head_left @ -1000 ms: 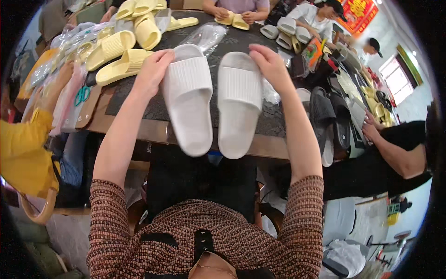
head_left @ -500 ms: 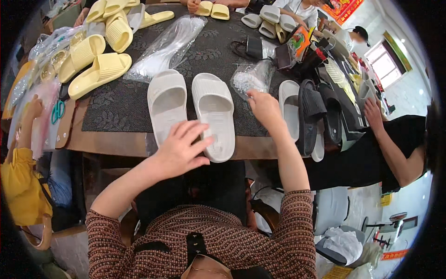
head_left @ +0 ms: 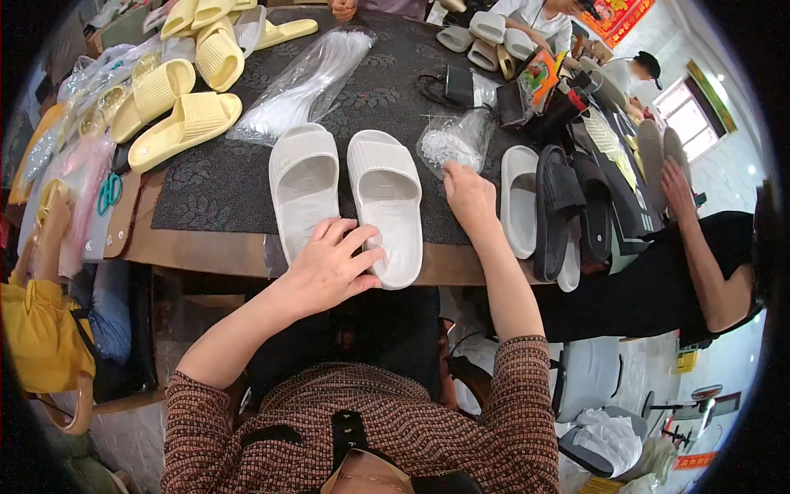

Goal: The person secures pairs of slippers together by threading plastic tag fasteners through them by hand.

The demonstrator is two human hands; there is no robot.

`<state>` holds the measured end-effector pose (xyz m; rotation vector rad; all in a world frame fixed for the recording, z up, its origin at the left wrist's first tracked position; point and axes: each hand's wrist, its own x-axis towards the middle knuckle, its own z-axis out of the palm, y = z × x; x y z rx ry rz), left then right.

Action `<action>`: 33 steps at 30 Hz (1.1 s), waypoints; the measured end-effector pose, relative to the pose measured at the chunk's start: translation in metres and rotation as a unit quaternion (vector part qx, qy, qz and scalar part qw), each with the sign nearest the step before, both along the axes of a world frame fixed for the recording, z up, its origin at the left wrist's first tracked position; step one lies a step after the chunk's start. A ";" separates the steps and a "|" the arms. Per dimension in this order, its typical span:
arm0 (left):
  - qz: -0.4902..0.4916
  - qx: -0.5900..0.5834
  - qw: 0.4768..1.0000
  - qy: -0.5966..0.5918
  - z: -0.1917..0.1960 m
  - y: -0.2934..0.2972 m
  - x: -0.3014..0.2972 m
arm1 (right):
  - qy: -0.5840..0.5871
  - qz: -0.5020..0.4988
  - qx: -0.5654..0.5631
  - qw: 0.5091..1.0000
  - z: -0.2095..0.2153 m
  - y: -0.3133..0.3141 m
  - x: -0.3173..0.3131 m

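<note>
Two light grey slide sandals lie side by side at the table's near edge, toes pointing away. My left hand (head_left: 329,267) bends over their heels, its thumb and fingertips closed on the heel of the right-hand slide (head_left: 397,251). Its other fingers rest by the heel of the left-hand slide (head_left: 306,206). My right hand (head_left: 471,198) is at the near edge of a clear plastic bag (head_left: 453,140) of small white pieces. Its fingertips are pinched together; whatever they hold is too small to make out.
Pale yellow slides (head_left: 185,128) pile up at the left. A bag of thin white strips (head_left: 300,82) lies beyond the grey pair. To the right are black slides (head_left: 559,206) and another grey slide (head_left: 518,206). Co-workers sit around the table; teal-handled scissors (head_left: 109,193) lie at the left.
My left fingers have settled onto the right-hand slide's heel. My right hand stays by the bag. Across the table, the yellow pair has gone from view; the person at right has lifted a pair of slides.
</note>
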<state>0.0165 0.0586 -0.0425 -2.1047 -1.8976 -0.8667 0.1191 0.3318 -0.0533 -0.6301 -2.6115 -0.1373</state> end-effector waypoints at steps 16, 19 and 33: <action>0.003 0.151 0.962 -0.227 0.019 0.002 0.012 | 0.232 0.407 -0.091 0.879 0.081 -0.173 0.024; -0.006 0.178 0.944 -0.277 0.022 -0.002 0.018 | 0.247 0.434 -0.118 0.858 0.087 -0.178 0.025; -0.035 0.217 0.635 -0.740 0.042 -0.051 0.009 | 0.211 0.252 -0.252 0.911 0.024 -0.124 0.039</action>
